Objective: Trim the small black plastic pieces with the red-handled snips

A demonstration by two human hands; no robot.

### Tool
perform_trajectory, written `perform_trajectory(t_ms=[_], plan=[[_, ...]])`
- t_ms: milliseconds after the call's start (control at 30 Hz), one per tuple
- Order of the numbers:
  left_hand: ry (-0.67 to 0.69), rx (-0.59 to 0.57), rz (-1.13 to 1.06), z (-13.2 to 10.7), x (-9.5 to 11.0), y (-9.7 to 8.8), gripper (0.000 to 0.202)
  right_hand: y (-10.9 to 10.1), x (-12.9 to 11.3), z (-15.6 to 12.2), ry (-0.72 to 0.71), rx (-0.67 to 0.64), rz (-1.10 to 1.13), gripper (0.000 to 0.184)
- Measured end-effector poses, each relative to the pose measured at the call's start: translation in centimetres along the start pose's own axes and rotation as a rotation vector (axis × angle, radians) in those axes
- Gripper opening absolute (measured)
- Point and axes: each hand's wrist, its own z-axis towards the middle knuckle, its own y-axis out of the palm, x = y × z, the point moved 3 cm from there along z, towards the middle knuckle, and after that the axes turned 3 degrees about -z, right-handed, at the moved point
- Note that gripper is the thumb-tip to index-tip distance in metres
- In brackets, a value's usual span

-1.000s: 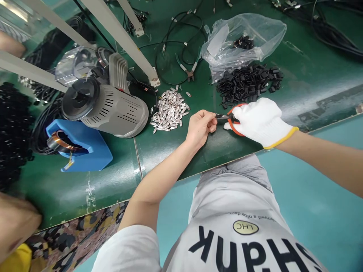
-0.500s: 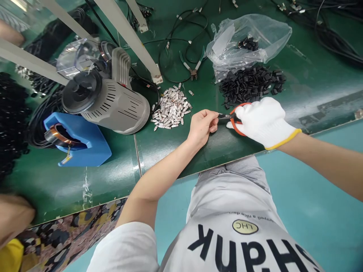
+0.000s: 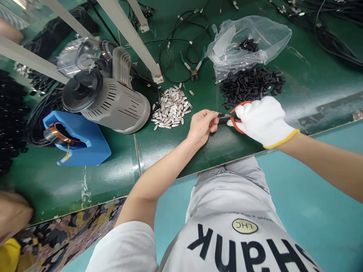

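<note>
My right hand (image 3: 262, 119), in a white knit glove with a yellow cuff, is closed around small pliers (image 3: 236, 120) with orange-red handles. The dark jaws point left and reach the fingertips of my bare left hand (image 3: 202, 126). That hand is closed in a pinch at the jaws; whatever it holds is too small and covered to name. Just behind the pliers is a heap of small black plastic pieces (image 3: 251, 85). Left of my left hand is a pile of small silvery metal connectors (image 3: 172, 107).
A clear plastic bag (image 3: 269, 34) lies behind the black pieces. Green-handled cutters (image 3: 194, 70) rest near coiled black cable (image 3: 166, 28). At left stand a grey machine (image 3: 116, 107) and a blue tape dispenser (image 3: 96, 147). Another person's arm (image 3: 13, 215) shows at the left edge.
Hardly anything differs. Both hands keep their place at the pliers, with my gloved right hand shifted very slightly.
</note>
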Motion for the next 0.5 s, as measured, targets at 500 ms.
perform_trajectory(t_ms=[500], plan=[[0.365,-0.132,0.400,0.5,0.6,-0.5,0.027,0.7,1.4,0.6,0.091,-0.073,0.172,0.068]])
